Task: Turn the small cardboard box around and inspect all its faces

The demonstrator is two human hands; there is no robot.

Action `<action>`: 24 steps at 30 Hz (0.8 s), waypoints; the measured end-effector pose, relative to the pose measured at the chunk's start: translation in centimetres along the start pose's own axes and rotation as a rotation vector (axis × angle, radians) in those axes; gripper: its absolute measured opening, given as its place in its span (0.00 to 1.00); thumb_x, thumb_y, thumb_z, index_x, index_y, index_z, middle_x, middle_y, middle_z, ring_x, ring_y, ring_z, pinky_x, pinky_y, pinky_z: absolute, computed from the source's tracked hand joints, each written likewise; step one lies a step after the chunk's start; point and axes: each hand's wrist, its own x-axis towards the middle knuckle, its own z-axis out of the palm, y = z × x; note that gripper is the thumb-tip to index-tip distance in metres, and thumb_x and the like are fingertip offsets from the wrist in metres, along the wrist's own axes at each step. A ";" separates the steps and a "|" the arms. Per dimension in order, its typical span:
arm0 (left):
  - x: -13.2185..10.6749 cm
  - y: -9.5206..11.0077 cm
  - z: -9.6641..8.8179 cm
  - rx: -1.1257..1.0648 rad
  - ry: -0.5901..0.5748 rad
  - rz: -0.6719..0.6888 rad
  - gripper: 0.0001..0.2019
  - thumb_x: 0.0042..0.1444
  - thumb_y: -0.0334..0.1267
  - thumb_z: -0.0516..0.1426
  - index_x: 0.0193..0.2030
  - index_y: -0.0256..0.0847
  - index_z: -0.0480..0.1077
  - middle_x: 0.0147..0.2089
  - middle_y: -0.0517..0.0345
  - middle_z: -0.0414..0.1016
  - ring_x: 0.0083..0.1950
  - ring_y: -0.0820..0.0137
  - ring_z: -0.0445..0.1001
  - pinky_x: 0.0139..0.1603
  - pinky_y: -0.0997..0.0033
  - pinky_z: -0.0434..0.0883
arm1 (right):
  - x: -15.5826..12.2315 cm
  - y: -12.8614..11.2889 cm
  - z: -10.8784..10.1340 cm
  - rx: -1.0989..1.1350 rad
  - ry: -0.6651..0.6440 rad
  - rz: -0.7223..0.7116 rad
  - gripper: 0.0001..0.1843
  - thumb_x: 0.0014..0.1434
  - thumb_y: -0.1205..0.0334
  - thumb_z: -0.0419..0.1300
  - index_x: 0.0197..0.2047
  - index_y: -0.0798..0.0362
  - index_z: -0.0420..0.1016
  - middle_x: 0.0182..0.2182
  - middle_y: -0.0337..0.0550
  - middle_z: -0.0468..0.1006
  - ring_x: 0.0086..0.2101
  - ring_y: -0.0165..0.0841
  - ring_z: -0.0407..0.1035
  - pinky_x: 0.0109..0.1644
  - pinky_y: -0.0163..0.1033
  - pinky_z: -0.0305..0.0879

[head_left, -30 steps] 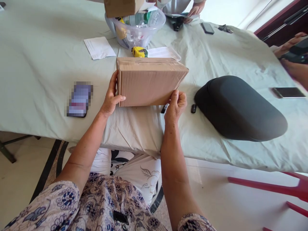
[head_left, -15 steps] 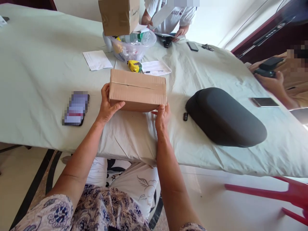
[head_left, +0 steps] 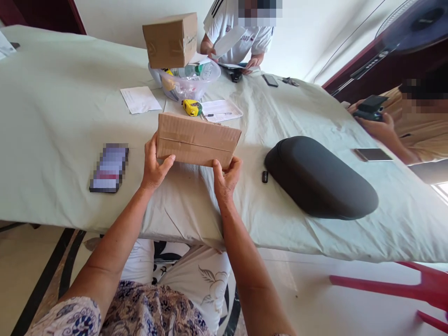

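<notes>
Between my two hands is a closed brown cardboard box, tilted so that a long face with a seam turns toward me. My left hand grips its left end, thumb on the near face and fingers behind. At the lower right corner my right hand holds it the same way, thumb in front. The box's underside and far side are hidden. Just beyond it lie a yellow tape measure and a white tray with a pen.
A phone lies to the left, a dark grey rounded case and a small black object to the right. Farther back, a larger carton rests on a clear plastic basin. Two other people sit around the table.
My hands have tipped the box, bringing its seamed face toward me. My right hand has shifted left along it, its thumb now on that face. The camera view has tilted up slightly.
</notes>
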 end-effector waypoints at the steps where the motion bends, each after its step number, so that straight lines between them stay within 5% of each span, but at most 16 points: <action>1: -0.1 -0.1 0.1 0.013 -0.015 -0.022 0.47 0.53 0.69 0.63 0.74 0.47 0.59 0.71 0.42 0.67 0.75 0.48 0.65 0.77 0.44 0.65 | 0.0 0.2 0.1 -0.005 -0.003 0.020 0.32 0.54 0.32 0.66 0.49 0.49 0.67 0.43 0.43 0.74 0.41 0.35 0.72 0.43 0.42 0.74; 8: -1.2 1.1 1.7 0.143 0.029 -0.115 0.66 0.38 0.61 0.77 0.78 0.46 0.46 0.80 0.34 0.54 0.81 0.43 0.56 0.81 0.40 0.56 | -1.1 0.8 1.5 -0.126 -0.016 0.023 0.54 0.41 0.36 0.77 0.63 0.48 0.59 0.59 0.52 0.69 0.57 0.46 0.69 0.56 0.52 0.75; 13: -1.6 2.6 2.4 0.338 0.045 -0.167 0.67 0.36 0.60 0.77 0.76 0.34 0.48 0.77 0.25 0.55 0.81 0.38 0.54 0.81 0.40 0.58 | -1.6 0.4 2.3 -0.151 -0.016 0.117 0.60 0.40 0.34 0.77 0.67 0.49 0.56 0.63 0.57 0.67 0.63 0.50 0.66 0.65 0.58 0.69; 18: -1.0 2.5 1.8 0.307 0.062 -0.159 0.57 0.43 0.55 0.74 0.73 0.35 0.51 0.73 0.29 0.62 0.77 0.44 0.63 0.77 0.46 0.65 | -0.9 0.6 1.7 -0.104 -0.017 0.126 0.48 0.45 0.31 0.73 0.60 0.49 0.64 0.54 0.52 0.75 0.52 0.44 0.73 0.57 0.54 0.72; 21: -0.6 2.3 1.2 0.241 0.118 -0.161 0.41 0.50 0.58 0.67 0.63 0.39 0.59 0.64 0.36 0.72 0.64 0.51 0.74 0.66 0.50 0.73 | -0.4 0.5 1.0 -0.080 -0.026 0.113 0.33 0.56 0.28 0.63 0.48 0.50 0.69 0.44 0.46 0.78 0.44 0.39 0.73 0.51 0.50 0.72; 24: -0.2 2.5 0.9 0.167 0.175 -0.176 0.34 0.51 0.68 0.62 0.52 0.42 0.61 0.51 0.44 0.75 0.51 0.58 0.77 0.54 0.56 0.76 | -0.1 0.3 0.5 -0.076 -0.054 0.084 0.32 0.58 0.27 0.60 0.41 0.49 0.69 0.40 0.42 0.78 0.42 0.36 0.72 0.51 0.47 0.70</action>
